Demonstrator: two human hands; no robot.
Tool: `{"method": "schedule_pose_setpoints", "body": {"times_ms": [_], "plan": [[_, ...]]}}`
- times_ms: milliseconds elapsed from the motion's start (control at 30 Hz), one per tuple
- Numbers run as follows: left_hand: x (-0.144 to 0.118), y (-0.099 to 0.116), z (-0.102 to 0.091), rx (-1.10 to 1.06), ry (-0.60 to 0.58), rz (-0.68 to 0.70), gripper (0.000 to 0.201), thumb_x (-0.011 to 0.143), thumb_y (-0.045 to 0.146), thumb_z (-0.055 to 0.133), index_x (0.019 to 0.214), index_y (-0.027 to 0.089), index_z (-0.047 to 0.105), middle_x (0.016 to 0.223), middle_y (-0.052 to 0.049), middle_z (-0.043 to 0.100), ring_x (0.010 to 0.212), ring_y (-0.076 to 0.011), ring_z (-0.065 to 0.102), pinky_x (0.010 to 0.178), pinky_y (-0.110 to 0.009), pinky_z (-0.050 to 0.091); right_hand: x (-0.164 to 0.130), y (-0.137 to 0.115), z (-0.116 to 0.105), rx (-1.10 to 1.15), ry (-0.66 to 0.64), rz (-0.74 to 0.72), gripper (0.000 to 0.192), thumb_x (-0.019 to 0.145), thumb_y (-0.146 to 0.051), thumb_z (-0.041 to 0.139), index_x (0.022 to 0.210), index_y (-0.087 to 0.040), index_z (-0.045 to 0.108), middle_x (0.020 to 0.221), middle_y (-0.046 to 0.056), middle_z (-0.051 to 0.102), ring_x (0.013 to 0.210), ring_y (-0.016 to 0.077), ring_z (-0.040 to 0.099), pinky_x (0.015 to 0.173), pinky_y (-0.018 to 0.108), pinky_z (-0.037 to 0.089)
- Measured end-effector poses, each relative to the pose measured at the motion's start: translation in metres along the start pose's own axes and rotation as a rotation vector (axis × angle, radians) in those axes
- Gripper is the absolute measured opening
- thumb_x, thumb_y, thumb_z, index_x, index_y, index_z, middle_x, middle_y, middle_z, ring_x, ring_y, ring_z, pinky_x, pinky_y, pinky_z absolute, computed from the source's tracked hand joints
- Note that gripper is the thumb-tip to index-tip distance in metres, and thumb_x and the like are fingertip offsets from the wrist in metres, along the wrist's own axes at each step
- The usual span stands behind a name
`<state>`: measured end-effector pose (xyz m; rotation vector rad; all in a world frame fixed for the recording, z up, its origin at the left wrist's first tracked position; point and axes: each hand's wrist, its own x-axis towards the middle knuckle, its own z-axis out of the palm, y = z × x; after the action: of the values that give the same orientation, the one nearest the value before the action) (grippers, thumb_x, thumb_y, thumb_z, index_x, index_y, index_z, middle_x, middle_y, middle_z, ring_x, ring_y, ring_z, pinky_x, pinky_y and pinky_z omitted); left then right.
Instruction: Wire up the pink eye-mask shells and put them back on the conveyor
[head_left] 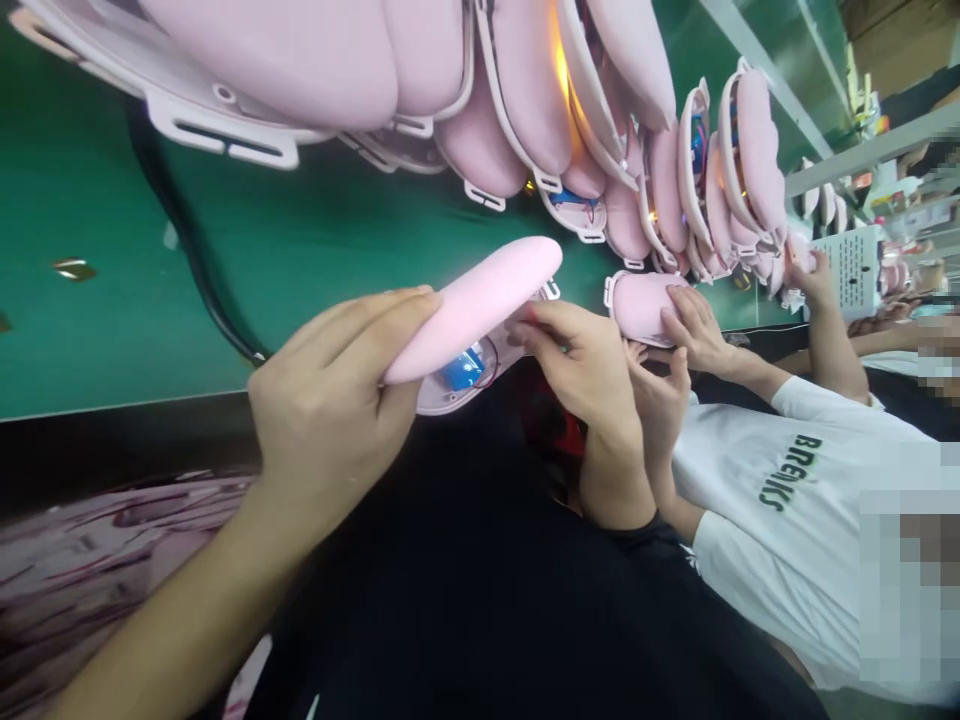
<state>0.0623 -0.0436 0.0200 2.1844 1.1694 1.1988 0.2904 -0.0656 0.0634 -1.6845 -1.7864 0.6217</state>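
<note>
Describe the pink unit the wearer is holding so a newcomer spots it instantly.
Start at the green conveyor belt with its row of pink shells. Below that row, the left hand and right hand hold one pink unit. Unlike its neighbours, it is off the belt, its blue battery showing.

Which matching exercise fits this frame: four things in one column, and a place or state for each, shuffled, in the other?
Things:
1. left hand
2. right hand
3. blue part inside the open white shell
4. thick black cable

Places or states:
A. lies across the green belt
B. grips the smooth pink oval device at its near end
C. fingertips at the device's far end
D. shows beneath the pink cover

Pairs: 1-B, 2-C, 3-D, 4-A
</note>
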Motion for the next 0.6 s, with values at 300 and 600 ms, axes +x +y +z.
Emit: {"method": "schedule_pose_setpoints", "body": {"times_ms": [300,600], "plan": [[0.014,-0.020,0.010,0.205,-0.016,0.206,0.043,0.103,0.006,0.055,0.139,0.023,0.070,0.133,0.001,0.079,0.116,-0.0229,0.080,0.089,-0.029,0.065,0.018,0.031,-0.009,-0.288,-0.051,-0.250,0.015,0.105,-0.021,0.070,0.103,-0.021,0.085,0.101,0.003,0.082,0.095,0.0175,0.076,0.089,0.028,0.059],[0.025,-0.026,0.006,0.170,-0.050,0.231,0.040,0.104,0.008,0.057,0.137,0.026,0.071,0.132,0.003,0.080,0.115,-0.0198,0.080,0.087,-0.026,0.063,0.019,0.038,-0.009,-0.345,-0.092,-0.226,0.021,0.105,-0.018,0.066,0.110,-0.024,0.085,0.112,0.005,0.079,0.108,0.0204,0.073,0.096,0.034,0.060]]}}
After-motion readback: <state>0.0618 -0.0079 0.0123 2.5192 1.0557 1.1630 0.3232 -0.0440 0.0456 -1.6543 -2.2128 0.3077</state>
